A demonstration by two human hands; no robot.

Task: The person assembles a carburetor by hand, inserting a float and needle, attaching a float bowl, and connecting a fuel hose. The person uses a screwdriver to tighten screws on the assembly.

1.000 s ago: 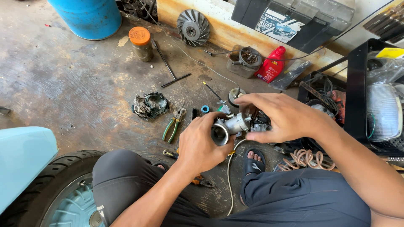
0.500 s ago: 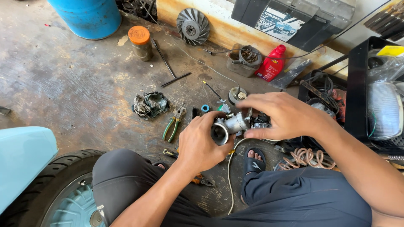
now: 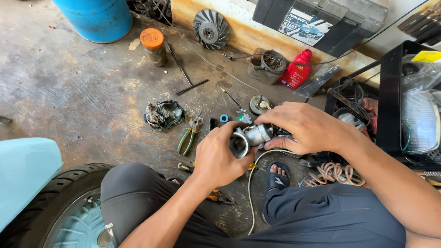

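Note:
A small silver metal engine part (image 3: 250, 137), tube-shaped with a round opening, is held over the concrete floor between both hands. My left hand (image 3: 220, 156) grips its open end from below. My right hand (image 3: 303, 127) covers its far end from above, fingers curled over it. A white cable (image 3: 251, 183) hangs from the part down past my knee. Green-handled pliers (image 3: 188, 138) lie on the floor just left of my left hand, next to a crumpled black rag (image 3: 164, 114).
A blue barrel (image 3: 98, 18), an orange-lidded jar (image 3: 153, 46), a finned metal fan wheel (image 3: 210, 28), a red bottle (image 3: 297, 69) and a dark toolbox (image 3: 321, 23) stand at the back. A black crate (image 3: 390, 110) is on the right, a tyre (image 3: 59, 197) at lower left.
Both hands have stayed on the silver part with only a slight shift of the fingers.

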